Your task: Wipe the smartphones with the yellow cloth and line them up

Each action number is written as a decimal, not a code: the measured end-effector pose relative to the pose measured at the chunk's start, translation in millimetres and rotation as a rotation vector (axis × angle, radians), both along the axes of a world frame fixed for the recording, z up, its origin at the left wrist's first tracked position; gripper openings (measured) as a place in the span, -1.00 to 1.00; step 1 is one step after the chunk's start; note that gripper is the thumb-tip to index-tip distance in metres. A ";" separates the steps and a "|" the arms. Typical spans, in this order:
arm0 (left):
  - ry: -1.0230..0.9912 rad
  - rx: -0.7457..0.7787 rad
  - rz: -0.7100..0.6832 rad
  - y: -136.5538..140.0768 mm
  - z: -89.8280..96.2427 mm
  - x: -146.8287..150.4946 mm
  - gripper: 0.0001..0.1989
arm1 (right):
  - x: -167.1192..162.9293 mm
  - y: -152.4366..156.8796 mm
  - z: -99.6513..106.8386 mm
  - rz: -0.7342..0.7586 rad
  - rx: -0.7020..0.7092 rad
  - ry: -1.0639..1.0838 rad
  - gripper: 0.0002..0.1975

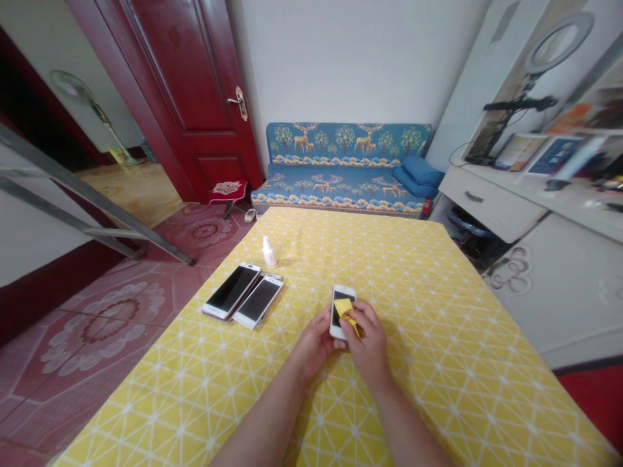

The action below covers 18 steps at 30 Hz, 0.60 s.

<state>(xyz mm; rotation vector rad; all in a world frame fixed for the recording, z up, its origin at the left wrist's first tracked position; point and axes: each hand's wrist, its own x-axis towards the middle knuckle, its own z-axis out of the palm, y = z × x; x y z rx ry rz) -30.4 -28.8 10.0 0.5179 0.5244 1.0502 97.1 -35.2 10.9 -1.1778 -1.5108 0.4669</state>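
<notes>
Left hand [316,342] grips white phone [336,319] over worktop [438,311], other phones [257,302] at its nine o'clock; right hand [370,342] pinches yellow cloth [343,306] against it. Risk: hard pressing, loose left hold, phone slips.

Item 1: white, rectangular smartphone [336,316] with rounded corners and dark front glass. Screen side up, long axis pointing away from the wearer with a slight lean to the right; held, partly hidden by fingers. Place: to the right of the small white plastic bottle [269,253] and nearer the wearer. Whether it rests on a surface cannot be told.

Item 2: yellow, soft-looking cloth [343,307], small, folded and bunched, pinched in fingers. Covers part of the dark glass. Place: likewise right of the bottle and nearer the wearer.
</notes>
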 end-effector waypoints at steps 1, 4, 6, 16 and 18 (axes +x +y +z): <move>-0.008 -0.015 0.015 -0.1 0.0 0.3 -0.66 | -1.8 -2.9 1.2 0.012 0.025 -0.043 -0.86; -0.038 -0.044 0.078 0.2 1.0 1.8 -0.73 | -6.9 -12.5 3.3 0.135 0.115 -0.167 -0.79; -0.046 -0.071 0.086 0.7 1.7 2.5 -0.74 | -9.5 -17.0 3.4 0.223 0.164 -0.223 -0.74; 0.073 0.095 -0.120 -9.1 8.3 0.7 -0.56 | 13.3 5.5 -0.2 -0.141 0.109 -0.074 -0.80; 0.099 0.131 -0.185 -11.2 10.4 0.9 -0.47 | 18.5 8.7 0.4 -0.208 0.086 -0.041 -0.82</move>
